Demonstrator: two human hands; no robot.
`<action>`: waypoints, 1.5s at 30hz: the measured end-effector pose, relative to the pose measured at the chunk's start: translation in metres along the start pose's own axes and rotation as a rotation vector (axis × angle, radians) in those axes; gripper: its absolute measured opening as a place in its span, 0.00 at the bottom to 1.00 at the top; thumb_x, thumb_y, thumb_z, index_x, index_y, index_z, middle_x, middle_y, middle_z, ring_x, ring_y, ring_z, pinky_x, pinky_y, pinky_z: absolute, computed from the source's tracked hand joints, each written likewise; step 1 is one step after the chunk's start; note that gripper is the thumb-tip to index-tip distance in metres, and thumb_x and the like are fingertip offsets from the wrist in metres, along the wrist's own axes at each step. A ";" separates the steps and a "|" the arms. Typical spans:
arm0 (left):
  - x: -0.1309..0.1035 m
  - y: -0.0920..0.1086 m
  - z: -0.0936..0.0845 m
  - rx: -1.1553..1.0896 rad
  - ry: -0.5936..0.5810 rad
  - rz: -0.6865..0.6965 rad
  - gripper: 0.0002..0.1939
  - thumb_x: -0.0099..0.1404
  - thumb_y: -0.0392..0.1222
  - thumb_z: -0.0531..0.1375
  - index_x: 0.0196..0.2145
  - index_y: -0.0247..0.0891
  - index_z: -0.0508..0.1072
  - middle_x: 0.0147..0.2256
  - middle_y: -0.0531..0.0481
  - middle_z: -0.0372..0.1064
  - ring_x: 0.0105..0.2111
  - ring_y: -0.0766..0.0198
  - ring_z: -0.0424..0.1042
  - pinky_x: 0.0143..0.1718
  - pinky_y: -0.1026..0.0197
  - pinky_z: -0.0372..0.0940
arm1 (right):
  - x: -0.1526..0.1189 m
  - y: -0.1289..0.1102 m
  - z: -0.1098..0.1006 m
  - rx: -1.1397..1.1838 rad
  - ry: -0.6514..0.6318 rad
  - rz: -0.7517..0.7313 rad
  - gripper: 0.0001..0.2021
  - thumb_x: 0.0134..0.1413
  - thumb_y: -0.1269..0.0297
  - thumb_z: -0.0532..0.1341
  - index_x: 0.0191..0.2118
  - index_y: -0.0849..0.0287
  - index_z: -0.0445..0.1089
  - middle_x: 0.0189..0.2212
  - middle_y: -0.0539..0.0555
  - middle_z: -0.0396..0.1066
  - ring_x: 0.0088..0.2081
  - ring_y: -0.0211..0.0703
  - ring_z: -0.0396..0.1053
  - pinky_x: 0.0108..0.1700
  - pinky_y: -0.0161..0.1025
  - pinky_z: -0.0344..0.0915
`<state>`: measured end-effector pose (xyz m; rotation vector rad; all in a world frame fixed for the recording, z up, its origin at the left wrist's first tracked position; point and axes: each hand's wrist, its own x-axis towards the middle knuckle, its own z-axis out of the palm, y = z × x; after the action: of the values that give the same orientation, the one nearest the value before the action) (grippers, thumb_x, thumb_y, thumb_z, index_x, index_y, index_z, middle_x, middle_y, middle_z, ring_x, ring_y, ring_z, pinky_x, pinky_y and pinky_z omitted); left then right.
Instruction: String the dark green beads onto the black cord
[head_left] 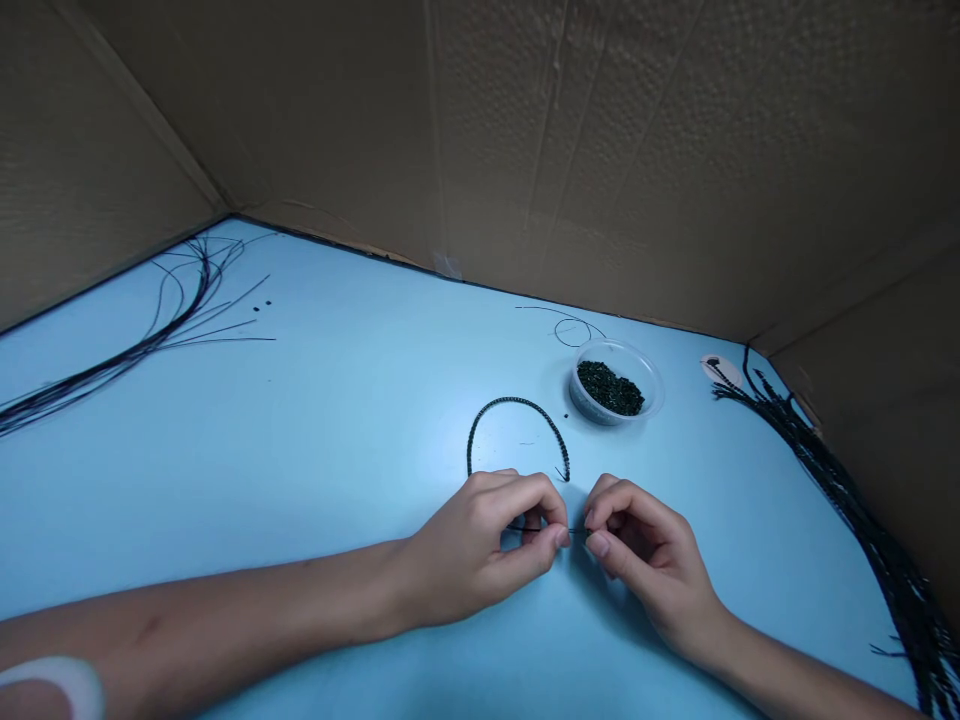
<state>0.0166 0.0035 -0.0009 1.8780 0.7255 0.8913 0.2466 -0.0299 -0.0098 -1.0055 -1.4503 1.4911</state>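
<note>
A dark beaded strand [514,400] curves in an open loop on the blue surface, one side passing behind my left hand [499,545]. The thumb and forefinger of my left hand pinch a thin black cord [574,531]. Just to the right, my right hand [649,560] pinches the same cord's other side, near its end. Only a short stretch of cord shows between the fingertips. Whether a bead sits under the right fingertips is too small to tell. The strand's free end, with a short thread tail, lies just above the gap between both hands.
A clear round tub [592,408] of dark beads stands beyond my hands. Loose black cords [180,320] lie at the left, a thin curled cord [572,333] behind the tub. Finished-looking dark strands [832,480] and a white disc [721,369] are at the right. Cardboard walls [480,130] enclose the surface.
</note>
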 end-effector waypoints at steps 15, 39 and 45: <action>-0.001 0.000 -0.001 0.006 -0.012 -0.001 0.05 0.71 0.34 0.59 0.37 0.35 0.75 0.31 0.50 0.76 0.31 0.65 0.72 0.35 0.65 0.68 | 0.002 -0.002 0.004 -0.114 0.007 -0.021 0.06 0.71 0.60 0.65 0.40 0.54 0.74 0.34 0.50 0.66 0.34 0.41 0.63 0.36 0.38 0.58; -0.002 -0.002 0.000 0.031 0.003 -0.007 0.05 0.71 0.35 0.59 0.37 0.36 0.75 0.32 0.50 0.76 0.31 0.65 0.73 0.36 0.64 0.69 | 0.001 -0.002 0.004 -0.088 0.001 0.048 0.09 0.72 0.57 0.63 0.40 0.56 0.72 0.34 0.50 0.64 0.31 0.40 0.60 0.33 0.38 0.57; -0.001 -0.002 0.000 0.044 -0.008 0.001 0.05 0.71 0.35 0.59 0.37 0.37 0.74 0.31 0.50 0.76 0.31 0.64 0.73 0.36 0.63 0.68 | 0.001 -0.003 0.005 -0.134 0.001 0.035 0.09 0.73 0.57 0.62 0.40 0.56 0.73 0.34 0.51 0.65 0.31 0.41 0.60 0.33 0.38 0.58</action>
<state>0.0157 0.0037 -0.0029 1.9197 0.7445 0.8743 0.2416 -0.0308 -0.0065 -1.1170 -1.5557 1.4322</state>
